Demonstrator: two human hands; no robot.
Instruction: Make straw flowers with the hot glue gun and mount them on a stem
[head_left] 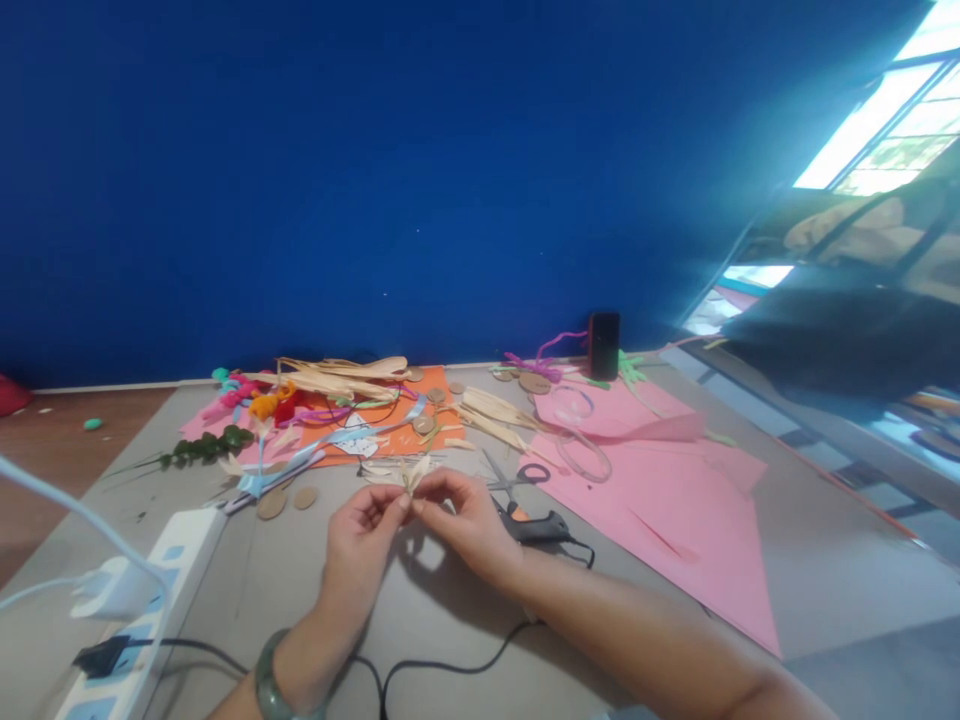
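My left hand [360, 550] and my right hand [469, 525] meet above the grey tabletop, fingertips pinched together. Between them they hold a small flower-like piece [412, 474] of pale, dry strips fanning upward; its base is hidden by the fingers. Just right of my right hand lies a black hot glue gun [546, 528], partly covered by the hand. Open scissors [510, 481] rest behind it. Several more pale strips [382, 468] lie behind the fingertips. Left of my left hand are round wood slices [305, 497].
A white power strip [196, 535] with plugged cords stands at the left. Pink sheets [660, 520] spread at the right. Toward the blue wall are an orange sheet [322, 450], bundled strips [495, 410], a green sprig [210, 447] and an upright phone [604, 346]. A black cord [442, 667] crosses the front.
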